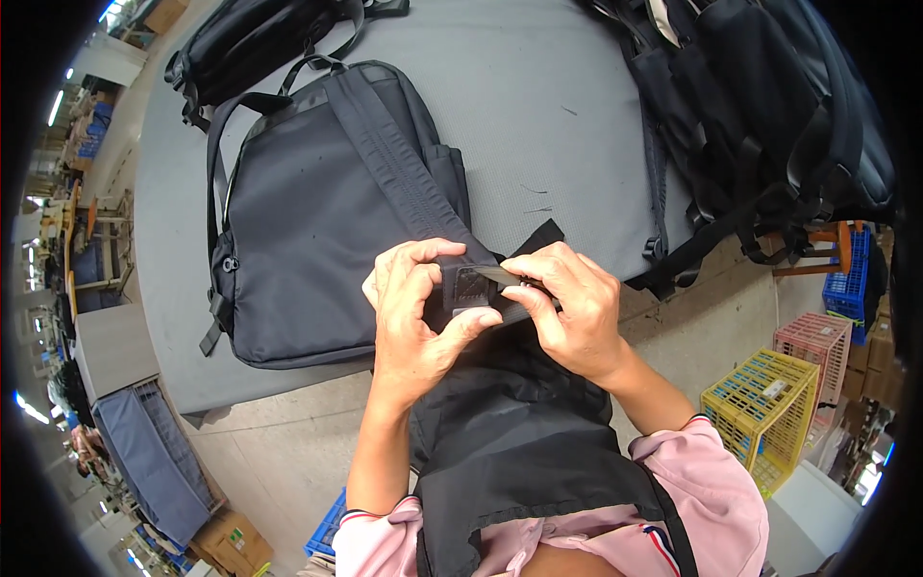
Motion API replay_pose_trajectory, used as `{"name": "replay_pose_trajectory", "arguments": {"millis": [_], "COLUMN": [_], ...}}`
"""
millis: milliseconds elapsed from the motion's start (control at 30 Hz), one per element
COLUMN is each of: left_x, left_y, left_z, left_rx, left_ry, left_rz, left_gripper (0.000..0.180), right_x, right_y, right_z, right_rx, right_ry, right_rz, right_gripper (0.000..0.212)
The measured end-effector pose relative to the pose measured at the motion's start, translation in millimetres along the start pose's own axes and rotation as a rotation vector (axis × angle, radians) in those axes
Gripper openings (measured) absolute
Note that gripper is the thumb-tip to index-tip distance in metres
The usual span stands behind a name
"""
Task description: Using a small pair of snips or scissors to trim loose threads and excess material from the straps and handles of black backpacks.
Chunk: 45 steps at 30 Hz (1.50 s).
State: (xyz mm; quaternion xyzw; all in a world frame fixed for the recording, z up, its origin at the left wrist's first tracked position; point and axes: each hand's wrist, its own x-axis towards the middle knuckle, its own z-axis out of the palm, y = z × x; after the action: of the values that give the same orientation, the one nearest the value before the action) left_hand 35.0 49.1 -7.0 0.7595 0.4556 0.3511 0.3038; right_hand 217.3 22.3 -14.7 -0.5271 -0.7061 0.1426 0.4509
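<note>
A black backpack [308,212] lies flat on the grey table, one shoulder strap [399,163] running diagonally down over it toward me. My left hand [413,313] is closed on the strap's end, thumb below and fingers above, so that its stitched patch [468,286] faces up. Close on its right, my right hand [567,308] pinches a small metal-bladed tool [495,276]; its dark handle is mostly hidden in my fingers. The blade lies against the strap's edge. A black webbing end [544,236] sticks out behind my right hand.
Another black bag [250,48] lies at the table's far left. Several black backpacks are heaped [740,106] at the right, straps hanging over the edge. Loose threads [536,199] lie on the grey tabletop [548,125]. Yellow [760,404] and pink [812,351] crates stand on the floor at right.
</note>
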Motion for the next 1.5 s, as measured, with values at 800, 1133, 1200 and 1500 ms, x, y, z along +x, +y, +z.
{"name": "replay_pose_trajectory", "arguments": {"millis": [800, 1133, 1200, 1500], "left_x": [-35, -19, -15, 20], "left_y": [22, 46, 43, 38], "left_z": [17, -19, -20, -22], "left_rx": [-1.803, -1.089, -0.338, 0.322], "left_ry": [-0.094, -0.232, -0.196, -0.018], "left_rz": [-0.779, -0.768, -0.4, 0.44], "left_gripper": [0.046, 0.044, 0.032, 0.027], "right_x": [34, 47, 50, 51], "right_y": [6, 11, 8, -2], "right_z": [1, -1, -2, 6], "right_rx": [1.031, 1.36, 1.455, 1.301], "right_ry": [-0.46, -0.612, -0.573, -0.305], "right_rz": [0.792, 0.943, 0.931, 0.805], "right_gripper": [0.038, 0.035, 0.038, 0.023]}}
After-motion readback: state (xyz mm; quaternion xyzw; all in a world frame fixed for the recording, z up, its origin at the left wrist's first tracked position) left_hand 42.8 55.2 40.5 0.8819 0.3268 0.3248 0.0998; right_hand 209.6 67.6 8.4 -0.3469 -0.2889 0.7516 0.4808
